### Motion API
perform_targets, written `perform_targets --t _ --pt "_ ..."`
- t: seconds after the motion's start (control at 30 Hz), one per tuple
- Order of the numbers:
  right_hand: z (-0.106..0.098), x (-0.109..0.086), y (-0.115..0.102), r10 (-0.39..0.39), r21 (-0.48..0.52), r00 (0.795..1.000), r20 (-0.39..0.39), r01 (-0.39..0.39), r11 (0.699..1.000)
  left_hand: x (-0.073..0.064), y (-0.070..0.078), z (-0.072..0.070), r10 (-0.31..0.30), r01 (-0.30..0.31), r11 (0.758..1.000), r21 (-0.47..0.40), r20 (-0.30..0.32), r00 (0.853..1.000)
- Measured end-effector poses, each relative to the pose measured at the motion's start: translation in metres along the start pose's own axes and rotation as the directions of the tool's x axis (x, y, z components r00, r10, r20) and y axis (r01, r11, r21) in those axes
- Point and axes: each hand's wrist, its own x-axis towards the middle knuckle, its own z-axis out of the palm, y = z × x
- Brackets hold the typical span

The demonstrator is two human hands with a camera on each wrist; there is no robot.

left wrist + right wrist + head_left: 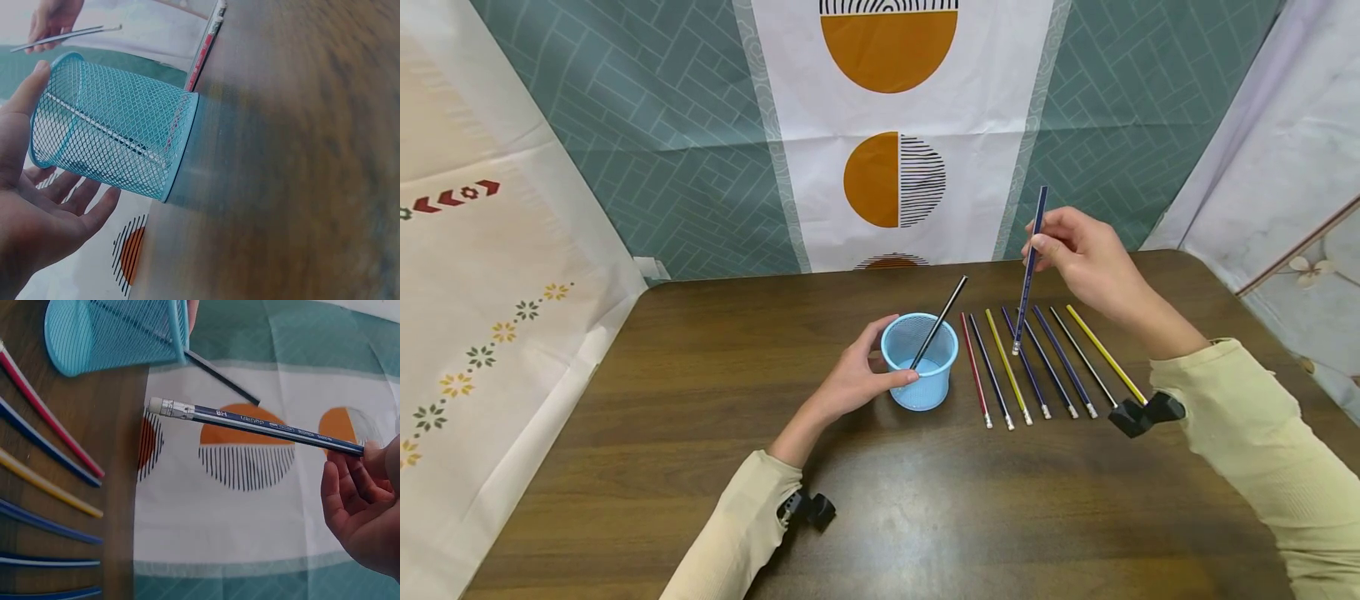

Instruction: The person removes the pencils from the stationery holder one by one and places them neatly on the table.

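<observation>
A light-blue mesh pencil cup [925,393] stands upright on the table, with one dark pencil [942,318] leaning inside it. My left hand [855,377] holds the cup from the left, thumb at the near side of its rim and fingers round the far side. Above the table, my right hand [1092,260] pinches a dark blue pencil [250,425] between thumb and fingers. Its white eraser [156,405] points down, over the row of pencils and to the right of the cup.
Several pencils lie side by side to the right of the cup, from a red pencil [974,367] to a yellow pencil [1105,353], erasers toward me. The brown table [715,400] ends at a patterned cloth backdrop [700,192].
</observation>
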Motion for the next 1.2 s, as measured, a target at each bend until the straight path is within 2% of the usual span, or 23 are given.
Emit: perform_targets --t 0.2,0.4,0.67,1.0,1.2 --pt "-0.004 0.001 0.012 0.045 -0.007 0.999 -0.011 -0.045 0.999 0.001 0.0 0.0 -0.004 0.004 1.0 0.0 -0.003 1.0" --pt "-0.004 -0.001 0.026 0.1 0.02 0.993 0.055 -0.102 0.995 0.001 0.0 0.0 -0.005 0.005 1.0 0.003 -0.002 1.0" --pt "-0.004 -0.004 0.041 0.169 -0.008 0.98 0.109 -0.169 0.986 0.0 0.0 0.0 0.0 0.0 1.0 0.005 -0.002 1.0" --pt "-0.005 -0.007 0.056 0.164 -0.099 0.977 0.138 -0.151 0.984 0.0 0.001 -0.001 0.005 -0.005 1.0 0.007 0.002 1.0" --pt "-0.007 -0.009 0.068 0.149 -0.091 0.979 0.141 -0.137 0.986 0.0 0.0 0.0 0.006 -0.006 1.0 0.001 0.003 1.0"
